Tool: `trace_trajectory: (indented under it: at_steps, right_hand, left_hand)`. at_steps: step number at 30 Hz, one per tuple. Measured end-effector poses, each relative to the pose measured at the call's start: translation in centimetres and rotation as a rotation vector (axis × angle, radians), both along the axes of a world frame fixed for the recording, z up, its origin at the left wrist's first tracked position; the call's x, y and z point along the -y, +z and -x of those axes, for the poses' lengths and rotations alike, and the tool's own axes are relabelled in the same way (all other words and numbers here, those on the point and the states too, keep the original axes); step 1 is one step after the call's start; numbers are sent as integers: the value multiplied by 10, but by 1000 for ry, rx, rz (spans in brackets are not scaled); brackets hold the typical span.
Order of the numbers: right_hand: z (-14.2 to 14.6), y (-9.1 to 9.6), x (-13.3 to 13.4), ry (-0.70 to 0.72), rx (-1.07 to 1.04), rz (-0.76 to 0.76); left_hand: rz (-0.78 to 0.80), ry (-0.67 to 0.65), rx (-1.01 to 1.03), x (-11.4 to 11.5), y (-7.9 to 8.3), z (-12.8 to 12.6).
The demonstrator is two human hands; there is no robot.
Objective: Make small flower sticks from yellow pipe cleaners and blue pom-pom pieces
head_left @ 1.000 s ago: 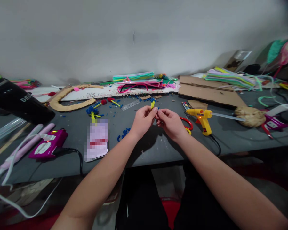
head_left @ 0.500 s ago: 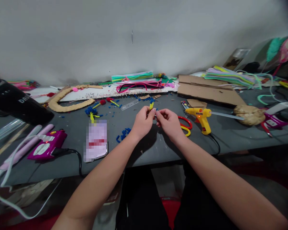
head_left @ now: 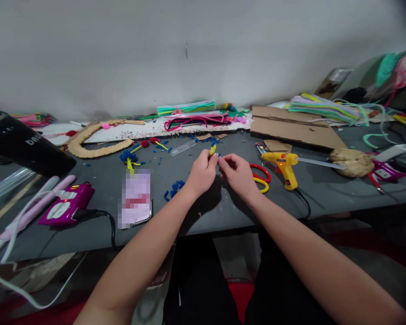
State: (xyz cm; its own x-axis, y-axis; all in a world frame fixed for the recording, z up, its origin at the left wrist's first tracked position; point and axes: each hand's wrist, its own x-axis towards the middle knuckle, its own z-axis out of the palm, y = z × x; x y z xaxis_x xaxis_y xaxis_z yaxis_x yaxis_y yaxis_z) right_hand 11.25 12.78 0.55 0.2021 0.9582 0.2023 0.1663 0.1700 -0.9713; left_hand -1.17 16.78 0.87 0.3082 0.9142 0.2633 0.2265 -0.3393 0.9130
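Above the middle of the grey table [head_left: 219, 207], my left hand [head_left: 203, 172] pinches a short yellow pipe-cleaner piece [head_left: 213, 149] that sticks up past its fingertips. My right hand [head_left: 237, 174] meets it fingertip to fingertip, fingers closed on the same small piece, where a bit of blue shows between the fingers. Both hands hover just over the table surface.
A yellow glue gun [head_left: 284, 165] and red-and-yellow scissors [head_left: 261, 177] lie right of my hands. Blue pipe-cleaner bits [head_left: 174, 187], a phone [head_left: 136, 197] and a magenta tool [head_left: 66, 204] lie to the left. Cardboard [head_left: 291, 128] and pipe-cleaner bundles [head_left: 192, 116] line the back.
Both hands have sunk slightly toward the table and drawn closer together around the yellow piece. Nothing else on the table has moved.
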Motion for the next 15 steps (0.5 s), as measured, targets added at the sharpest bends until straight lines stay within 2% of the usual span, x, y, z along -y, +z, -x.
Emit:
trace_trajectory:
  at_steps: [4, 8, 11, 15]
  right_hand:
    - [2, 2, 0, 58, -178, 110]
    - [3, 0, -1, 119, -325, 234]
    - [3, -1, -1, 149, -376, 284]
    - [3, -2, -1, 153, -395, 307]
  left_hand:
    - [275, -119, 272, 0, 3, -2]
    - [457, -215, 449, 3, 7, -2]
    - [525, -273, 509, 5, 8, -2]
    - [546, -272, 526, 6, 7, -2]
